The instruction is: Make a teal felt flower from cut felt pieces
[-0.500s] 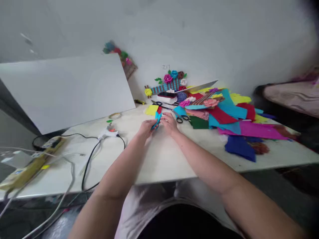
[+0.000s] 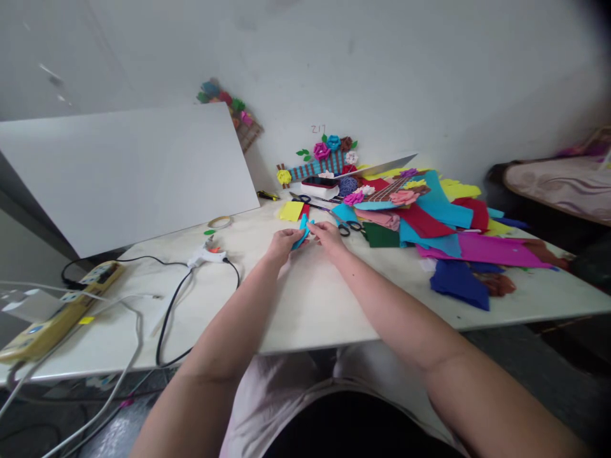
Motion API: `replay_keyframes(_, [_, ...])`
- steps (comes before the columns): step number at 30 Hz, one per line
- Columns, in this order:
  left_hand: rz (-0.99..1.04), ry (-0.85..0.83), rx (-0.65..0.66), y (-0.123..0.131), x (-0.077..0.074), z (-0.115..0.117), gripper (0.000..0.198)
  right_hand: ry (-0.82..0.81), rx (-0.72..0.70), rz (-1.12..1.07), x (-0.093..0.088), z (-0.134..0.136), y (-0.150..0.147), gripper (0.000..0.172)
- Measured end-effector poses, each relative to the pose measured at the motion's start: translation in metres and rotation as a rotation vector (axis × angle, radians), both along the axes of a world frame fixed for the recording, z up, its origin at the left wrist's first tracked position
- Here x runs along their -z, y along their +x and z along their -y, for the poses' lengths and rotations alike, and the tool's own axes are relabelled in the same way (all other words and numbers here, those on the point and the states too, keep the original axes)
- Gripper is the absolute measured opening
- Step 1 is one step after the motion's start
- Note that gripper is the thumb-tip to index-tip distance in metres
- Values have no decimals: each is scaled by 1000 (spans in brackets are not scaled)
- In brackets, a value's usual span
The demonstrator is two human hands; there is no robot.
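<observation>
Over the middle of the white table (image 2: 305,305), my left hand (image 2: 282,244) and my right hand (image 2: 329,235) meet on a small blue felt piece (image 2: 302,229). Both hands pinch it with closed fingers, the left from below, the right at its upper edge. Just behind it lie a yellow felt square (image 2: 291,210) and a red scrap. Black-handled scissors (image 2: 351,226) rest right of my right hand.
A heap of coloured felt sheets (image 2: 443,222) covers the table's right side, with felt flowers (image 2: 329,156) against the wall. A white board (image 2: 128,172) leans at the left. A glue gun (image 2: 207,254), black cables, a tape roll (image 2: 220,222) and a power strip (image 2: 57,312) lie left.
My hands have shifted slightly, with the right hand now a little further right and the blue piece turned between the fingers. Nothing else on the table moved.
</observation>
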State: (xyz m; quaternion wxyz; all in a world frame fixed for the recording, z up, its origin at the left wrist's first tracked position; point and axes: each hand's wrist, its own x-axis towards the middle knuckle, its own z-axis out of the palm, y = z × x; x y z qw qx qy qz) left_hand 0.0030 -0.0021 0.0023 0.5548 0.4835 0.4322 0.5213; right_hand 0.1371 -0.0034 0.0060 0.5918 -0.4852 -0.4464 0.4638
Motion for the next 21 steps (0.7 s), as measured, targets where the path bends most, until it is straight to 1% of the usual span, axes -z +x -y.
replay_keyframes(7, [-9,20,8,0,0,0,41,-53,-47,-67,2,0,1,31])
replay_keyframes(10, [-44,33,18,0,1,0,40,-46,-60,-85,1,0,1,28])
replay_keyframes(13, [-67,37,21,0,1,-1,38,-29,-60,-95,3,-1,1,29])
replay_keyframes(17, [-81,24,23,1,2,-1,38,20,-31,-93,9,-6,0,31])
replay_keyframes(21, [-66,-10,55,2,1,0,41,65,23,-77,13,-12,1,31])
